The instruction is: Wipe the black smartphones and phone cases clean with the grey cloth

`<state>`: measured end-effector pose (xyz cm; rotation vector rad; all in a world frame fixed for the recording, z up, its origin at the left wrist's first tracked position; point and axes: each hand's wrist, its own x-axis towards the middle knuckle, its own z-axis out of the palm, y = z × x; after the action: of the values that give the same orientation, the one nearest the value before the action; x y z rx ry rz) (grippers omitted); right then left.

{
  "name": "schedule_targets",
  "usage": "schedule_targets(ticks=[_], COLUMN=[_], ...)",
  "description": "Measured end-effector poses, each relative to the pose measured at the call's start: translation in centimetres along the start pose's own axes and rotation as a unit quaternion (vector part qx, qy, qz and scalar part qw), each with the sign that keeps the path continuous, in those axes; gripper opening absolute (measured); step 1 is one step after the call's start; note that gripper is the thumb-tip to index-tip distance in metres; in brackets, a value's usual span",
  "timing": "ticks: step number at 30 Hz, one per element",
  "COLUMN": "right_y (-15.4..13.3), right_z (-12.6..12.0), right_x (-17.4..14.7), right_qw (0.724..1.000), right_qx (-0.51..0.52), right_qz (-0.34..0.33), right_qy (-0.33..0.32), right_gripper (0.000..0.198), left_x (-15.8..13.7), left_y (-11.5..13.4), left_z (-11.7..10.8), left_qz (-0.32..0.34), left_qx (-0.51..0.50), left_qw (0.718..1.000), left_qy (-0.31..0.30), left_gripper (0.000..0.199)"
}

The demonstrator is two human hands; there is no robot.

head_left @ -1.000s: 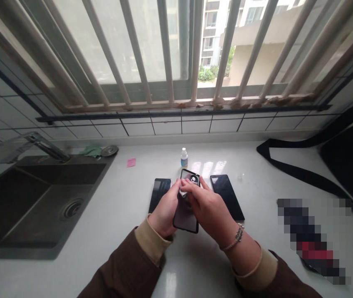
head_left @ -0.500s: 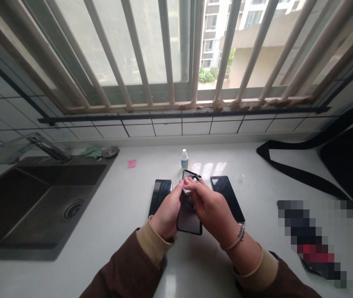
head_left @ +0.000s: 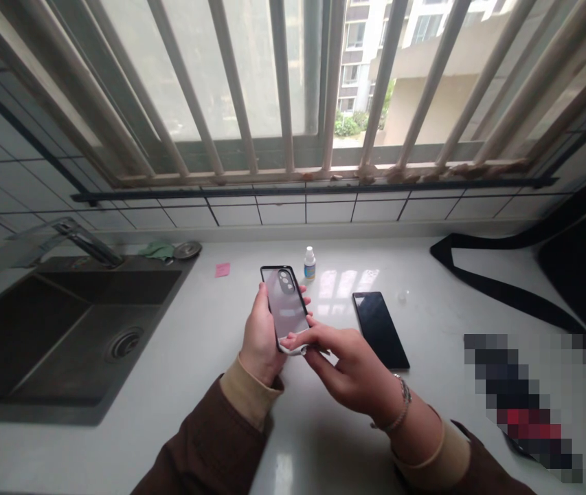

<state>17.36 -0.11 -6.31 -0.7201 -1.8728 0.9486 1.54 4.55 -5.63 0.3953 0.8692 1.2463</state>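
Observation:
My left hand (head_left: 260, 337) is wrapped round a phone case (head_left: 283, 302) with a translucent grey back, a black rim and camera openings near the top. Whether a phone sits inside it I cannot tell. The case is tilted, its back facing me. My right hand (head_left: 341, 361) pinches a folded white tissue (head_left: 293, 349) against the lower end of the case. Just behind the case stands a small white bottle (head_left: 310, 265) with a blue and yellow label. To the right, a black phone (head_left: 380, 330) lies flat on the counter.
A dark sink (head_left: 71, 344) with a faucet (head_left: 86, 244) is at the left. A green cloth (head_left: 156, 250) and a round metal strainer (head_left: 187, 250) rest on its rim. A pink note (head_left: 222, 269) lies on the white counter (head_left: 194, 330). A black strap (head_left: 499, 285) and a blurred-out object (head_left: 524, 405) lie right.
The phone case has shifted left and tilted more toward me. My right hand has slid the tissue from its upper part to its lower end. The left-hand phone on the counter is now hidden.

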Motion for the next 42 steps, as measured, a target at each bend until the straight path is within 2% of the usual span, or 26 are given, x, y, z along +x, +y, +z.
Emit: schedule_targets(ticks=[3, 5, 8, 10, 11, 13, 16, 19, 23, 29, 34, 37, 42], right_y=[0.8, 1.9, 3.1, 3.2, 3.0, 2.4, 1.8, 2.0, 2.6, 3.1, 3.7, 3.9, 4.1], right_z=[-0.1, -0.3, -0.8, -1.1, -1.2, -1.1, -0.3, 0.5, 0.7, 0.2, -0.4, -0.6, -0.8], right_x=[0.2, 0.4, 0.6, 0.5, 0.4, 0.2, 0.1, 0.1, 0.1, 0.1, 0.0, -0.1, -0.3], right_qw=[0.984, 0.952, 0.898, 0.892, 0.9, 0.925, 0.953, 0.961, 0.964, 0.943, 0.927, 0.919, 0.907], right_qx=[0.093, 0.157, 0.18, 0.12, 0.068, -0.053, -0.188, -0.232, -0.244, -0.312, -0.352, -0.372, -0.402], right_qz=[0.122, 0.182, 0.206, 0.186, 0.169, 0.127, 0.063, 0.02, -0.017, -0.054, -0.028, -0.012, 0.0], right_qy=[0.088, 0.19, 0.345, 0.395, 0.396, 0.355, 0.23, 0.147, 0.107, 0.107, 0.123, 0.132, 0.124], right_gripper=[0.02, 0.028, 0.034, 0.034, 0.032, 0.028, 0.029, 0.035, 0.035, 0.041, 0.043, 0.046, 0.051], left_x=[0.3, 0.4, 0.2, -0.2, -0.3, -0.6, -0.7, -0.4, 0.1, 0.3, 0.3, 0.0, -0.3], left_y=[-0.4, -0.9, -1.5, -2.0, -2.2, -2.8, -3.6, -3.9, -3.8, -4.1, -4.5, -4.4, -3.9], left_z=[0.1, 0.2, 0.2, 0.2, 0.1, 0.2, 0.2, 0.2, -0.1, -0.3, -0.5, -0.4, -0.1], left_qz=[-0.002, -0.016, -0.057, -0.086, -0.1, -0.13, -0.137, -0.102, -0.084, -0.077, -0.047, -0.034, 0.029], left_qx=[-0.02, -0.027, -0.001, 0.022, 0.033, 0.046, 0.014, -0.036, -0.044, -0.024, 0.04, 0.063, 0.121], left_qw=[1.0, 0.999, 0.998, 0.994, 0.991, 0.984, 0.981, 0.989, 0.993, 0.99, 0.984, 0.983, 0.979], left_qy=[0.013, 0.01, -0.03, -0.064, -0.082, -0.116, -0.136, -0.103, -0.068, -0.118, -0.165, -0.17, -0.163], left_gripper=[0.057, 0.053, 0.051, 0.053, 0.054, 0.053, 0.047, 0.041, 0.045, 0.044, 0.045, 0.048, 0.046])
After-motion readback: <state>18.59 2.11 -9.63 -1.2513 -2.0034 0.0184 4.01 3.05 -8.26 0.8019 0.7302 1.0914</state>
